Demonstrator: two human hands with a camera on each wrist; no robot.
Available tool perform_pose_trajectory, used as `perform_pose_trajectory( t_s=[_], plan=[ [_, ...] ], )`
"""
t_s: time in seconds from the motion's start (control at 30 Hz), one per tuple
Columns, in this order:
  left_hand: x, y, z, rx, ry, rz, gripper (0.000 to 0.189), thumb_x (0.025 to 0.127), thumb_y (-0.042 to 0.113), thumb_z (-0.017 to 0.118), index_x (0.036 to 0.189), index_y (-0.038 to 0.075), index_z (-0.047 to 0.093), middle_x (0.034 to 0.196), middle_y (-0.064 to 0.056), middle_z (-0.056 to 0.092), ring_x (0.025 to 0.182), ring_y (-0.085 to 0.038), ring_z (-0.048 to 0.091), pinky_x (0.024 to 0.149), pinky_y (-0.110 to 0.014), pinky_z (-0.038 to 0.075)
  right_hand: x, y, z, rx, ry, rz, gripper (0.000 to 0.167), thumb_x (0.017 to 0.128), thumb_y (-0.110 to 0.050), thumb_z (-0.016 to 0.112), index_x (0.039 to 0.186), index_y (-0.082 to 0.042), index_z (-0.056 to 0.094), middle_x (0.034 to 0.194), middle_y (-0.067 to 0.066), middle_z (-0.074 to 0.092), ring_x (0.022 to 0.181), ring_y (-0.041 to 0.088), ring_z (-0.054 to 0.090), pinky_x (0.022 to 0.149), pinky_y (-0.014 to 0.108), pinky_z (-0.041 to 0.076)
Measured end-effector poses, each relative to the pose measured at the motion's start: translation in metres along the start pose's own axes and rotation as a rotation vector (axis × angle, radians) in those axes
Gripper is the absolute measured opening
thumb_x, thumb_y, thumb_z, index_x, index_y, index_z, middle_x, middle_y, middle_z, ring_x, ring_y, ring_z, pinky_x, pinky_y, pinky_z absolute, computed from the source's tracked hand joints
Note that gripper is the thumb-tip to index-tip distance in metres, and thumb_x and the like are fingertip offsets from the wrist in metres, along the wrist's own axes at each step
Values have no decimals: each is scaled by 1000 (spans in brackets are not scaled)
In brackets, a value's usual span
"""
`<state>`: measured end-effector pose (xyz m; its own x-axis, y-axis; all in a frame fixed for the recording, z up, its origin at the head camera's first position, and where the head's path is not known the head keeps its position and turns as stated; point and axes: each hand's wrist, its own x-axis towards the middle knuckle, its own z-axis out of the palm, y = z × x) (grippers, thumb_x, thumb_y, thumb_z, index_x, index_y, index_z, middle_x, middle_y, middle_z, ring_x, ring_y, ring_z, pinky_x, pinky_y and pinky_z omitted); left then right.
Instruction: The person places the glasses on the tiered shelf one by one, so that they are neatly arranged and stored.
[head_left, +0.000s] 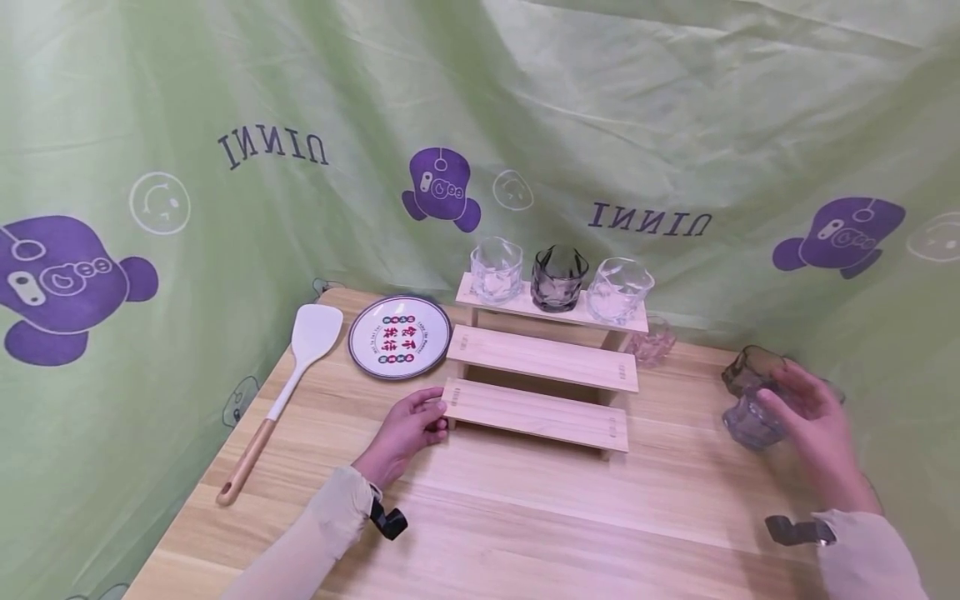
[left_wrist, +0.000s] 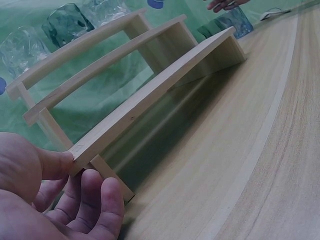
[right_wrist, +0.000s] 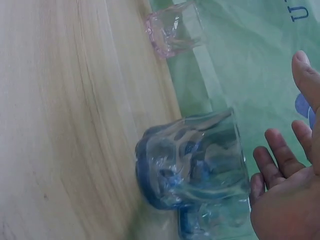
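A three-step wooden rack (head_left: 540, 414) stands in the middle of the table. My left hand (head_left: 405, 429) pinches the left end of its lowest board, thumb on top and fingers curled beneath. On the top step are a clear glass (head_left: 497, 271), a dark grey glass (head_left: 558, 279) and another clear glass (head_left: 619, 292). At the right, my right hand (head_left: 821, 429) is beside a bluish glass (head_left: 752, 423), its fingers spread and apart from the glass in the right wrist view. Behind that glass is a dark glass (head_left: 750, 367).
A pink glass (head_left: 658, 343) stands behind the rack's right side. To the rack's left lie a round plate (head_left: 400, 337) with printed characters and a white spatula (head_left: 315, 333) with a wooden handle. Green patterned cloth (head_left: 337, 217) hangs around the table (head_left: 525, 533).
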<state>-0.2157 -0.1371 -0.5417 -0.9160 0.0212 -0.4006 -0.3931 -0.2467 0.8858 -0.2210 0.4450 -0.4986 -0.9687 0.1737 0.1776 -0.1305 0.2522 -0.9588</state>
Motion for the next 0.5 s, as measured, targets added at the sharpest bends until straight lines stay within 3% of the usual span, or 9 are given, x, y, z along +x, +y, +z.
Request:
perform_pose_trajectory(
  t_s=[0.17, 0.27, 0.37, 0.43, 0.5],
  plan=[
    [-1, 0, 0, 2, 0, 4, 42, 98, 4, 65, 138, 1, 54, 102, -11, 62, 84, -19, 61, 76, -33, 59, -4, 2, -2, -158, 17, 39, 64, 97, -9, 70, 154, -14, 40, 133, -15, 53, 118, -1, 48, 91, 3, 39],
    [-1, 1, 0, 1, -4, 7, 42, 98, 4, 64, 139, 1, 53, 101, -11, 62, 84, -19, 61, 77, -33, 59, -6, 1, 1, -257, -7, 67, 66, 100, -18, 68, 157, -17, 36, 141, -8, 49, 122, 3, 46, 88, 2, 38],
    [-2, 1, 0, 0, -3, 5, 42, 98, 4, 64, 139, 2, 53, 100, -11, 62, 84, -19, 61, 77, -33, 59, -6, -4, 4, -339, -63, 104, 69, 101, -29, 65, 160, -17, 30, 155, 9, 39, 131, 15, 41, 89, 2, 37],
    [-3, 2, 1, 1, -5, 7, 42, 99, 4, 64, 139, 2, 53, 100, -11, 62, 84, -20, 61, 76, -33, 59, -6, -6, 5, -388, -106, 130, 74, 102, -37, 63, 162, -16, 25, 159, 19, 32, 135, 26, 38, 105, 15, 37],
    [-3, 1, 1, 0, -5, 4, 42, 99, 4, 64, 139, 2, 53, 100, -11, 62, 83, -20, 61, 75, -33, 59, -7, -6, 6, -440, -143, 138, 77, 102, -42, 61, 162, -13, 22, 157, 28, 30, 132, 29, 40, 109, 28, 37]
  ],
)
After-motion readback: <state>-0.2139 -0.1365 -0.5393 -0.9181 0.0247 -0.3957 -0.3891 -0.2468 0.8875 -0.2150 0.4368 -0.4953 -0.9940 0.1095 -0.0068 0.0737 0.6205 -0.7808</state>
